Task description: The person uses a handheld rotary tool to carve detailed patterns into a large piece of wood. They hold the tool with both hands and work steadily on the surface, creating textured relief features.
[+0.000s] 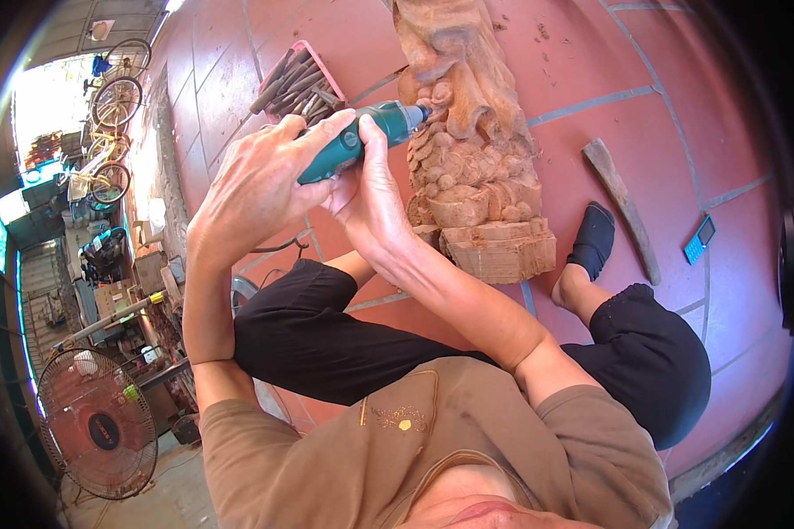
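Both hands hold a green rotary tool (353, 143) with a grey nose. My left hand (260, 181) wraps over its back end, fingers closed around the body. From below, my right hand (369, 181) grips it too, the thumb laid along its side; some of the fingers are hidden. The tool's dark tip meets or nearly meets the left edge of a brown wood carving (481, 167); contact cannot be made out for sure. Flowing folds form the carving's far part, small rounded shapes its middle, and a rough block its near end. It lies on the tiled floor between my legs.
A pink tray (340, 84) of carving chisels (302, 88) lies beyond my left hand. To the right are a curved wooden stick (622, 212) and a blue keypad phone (700, 240). A fan (99, 425), bicycles (115, 101) and clutter line the left. A cord (278, 247) hangs below my hands.
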`<move>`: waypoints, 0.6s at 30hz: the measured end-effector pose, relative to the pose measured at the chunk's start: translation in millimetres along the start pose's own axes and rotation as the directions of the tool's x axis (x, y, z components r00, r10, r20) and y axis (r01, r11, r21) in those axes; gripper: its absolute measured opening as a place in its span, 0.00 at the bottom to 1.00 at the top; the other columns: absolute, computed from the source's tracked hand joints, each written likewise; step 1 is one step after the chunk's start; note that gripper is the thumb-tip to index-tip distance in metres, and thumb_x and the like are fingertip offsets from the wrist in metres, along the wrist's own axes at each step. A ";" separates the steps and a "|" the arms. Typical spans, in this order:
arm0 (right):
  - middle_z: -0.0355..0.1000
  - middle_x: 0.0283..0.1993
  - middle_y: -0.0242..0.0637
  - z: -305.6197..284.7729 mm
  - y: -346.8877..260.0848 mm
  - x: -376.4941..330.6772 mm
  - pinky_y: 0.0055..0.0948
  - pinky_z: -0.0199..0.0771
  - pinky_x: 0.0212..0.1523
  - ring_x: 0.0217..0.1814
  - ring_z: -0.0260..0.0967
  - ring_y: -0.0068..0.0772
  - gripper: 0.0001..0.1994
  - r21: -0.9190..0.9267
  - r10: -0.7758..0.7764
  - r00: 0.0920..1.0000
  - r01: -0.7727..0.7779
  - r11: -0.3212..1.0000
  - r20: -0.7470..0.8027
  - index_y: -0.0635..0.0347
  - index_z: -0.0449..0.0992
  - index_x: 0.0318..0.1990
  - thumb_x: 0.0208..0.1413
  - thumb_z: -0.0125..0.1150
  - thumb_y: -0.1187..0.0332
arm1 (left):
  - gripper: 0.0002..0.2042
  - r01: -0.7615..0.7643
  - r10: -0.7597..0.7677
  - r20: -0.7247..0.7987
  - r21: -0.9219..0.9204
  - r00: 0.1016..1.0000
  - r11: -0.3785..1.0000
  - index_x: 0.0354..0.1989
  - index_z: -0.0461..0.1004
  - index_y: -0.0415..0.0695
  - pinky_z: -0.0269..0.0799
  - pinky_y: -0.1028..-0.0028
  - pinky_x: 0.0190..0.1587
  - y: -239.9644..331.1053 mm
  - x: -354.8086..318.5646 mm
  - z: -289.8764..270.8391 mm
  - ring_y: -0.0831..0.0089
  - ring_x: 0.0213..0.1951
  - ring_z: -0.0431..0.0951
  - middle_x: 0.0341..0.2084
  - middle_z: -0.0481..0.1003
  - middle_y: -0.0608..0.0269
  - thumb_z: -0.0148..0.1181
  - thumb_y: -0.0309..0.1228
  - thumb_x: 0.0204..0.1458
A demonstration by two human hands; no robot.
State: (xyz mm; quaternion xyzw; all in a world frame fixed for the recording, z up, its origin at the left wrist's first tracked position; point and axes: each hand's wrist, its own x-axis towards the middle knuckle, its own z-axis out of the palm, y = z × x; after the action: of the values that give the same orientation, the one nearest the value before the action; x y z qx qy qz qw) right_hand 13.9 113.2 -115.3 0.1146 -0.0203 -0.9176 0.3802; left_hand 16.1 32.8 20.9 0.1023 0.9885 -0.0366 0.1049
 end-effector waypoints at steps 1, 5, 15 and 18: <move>0.73 0.52 0.33 1.4 0.0 -0.6 0.31 0.79 0.54 0.53 0.75 0.25 0.26 0.001 -0.002 1.000 0.002 1.000 0.007 0.55 0.67 0.57 0.66 0.52 0.43 | 0.31 0.004 -0.004 0.007 -0.001 1.000 1.000 0.62 0.72 0.50 0.74 0.59 0.41 -0.8 -0.3 0.0 0.48 0.37 0.78 0.36 0.76 0.50 0.61 0.27 0.44; 0.73 0.51 0.32 0.0 0.1 1.0 0.31 0.80 0.53 0.52 0.75 0.25 0.26 -0.001 0.004 1.000 -0.004 1.000 0.008 0.55 0.67 0.57 0.66 0.52 0.42 | 0.31 0.006 -0.006 0.009 0.001 1.000 1.000 0.62 0.72 0.50 0.74 0.59 0.41 -3.0 -0.3 0.7 0.48 0.37 0.78 0.36 0.76 0.50 0.62 0.27 0.43; 0.72 0.47 0.27 7.6 6.4 1.0 0.27 0.78 0.39 0.46 0.74 0.19 0.25 -0.008 0.013 1.000 -0.014 1.000 -0.028 0.52 0.68 0.55 0.65 0.52 0.41 | 0.31 0.039 -0.038 0.020 -0.028 0.999 0.999 0.63 0.72 0.51 0.73 0.59 0.40 -6.1 -3.8 -4.7 0.48 0.35 0.78 0.33 0.75 0.50 0.61 0.28 0.44; 0.72 0.46 0.27 10.0 4.6 -0.4 0.27 0.77 0.39 0.45 0.74 0.19 0.25 -0.021 0.008 1.000 -0.008 1.000 -0.013 0.52 0.68 0.54 0.65 0.52 0.41 | 0.31 0.060 -0.059 0.030 -0.042 0.998 0.997 0.63 0.71 0.51 0.74 0.59 0.40 -3.0 -3.9 -4.8 0.49 0.35 0.78 0.33 0.75 0.50 0.61 0.28 0.44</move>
State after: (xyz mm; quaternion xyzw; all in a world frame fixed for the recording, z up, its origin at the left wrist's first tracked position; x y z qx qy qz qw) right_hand 15.1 109.7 -105.0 0.1165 -0.0086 -0.9155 0.3850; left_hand 18.2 29.6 26.6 0.0700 0.9901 -0.0198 0.1200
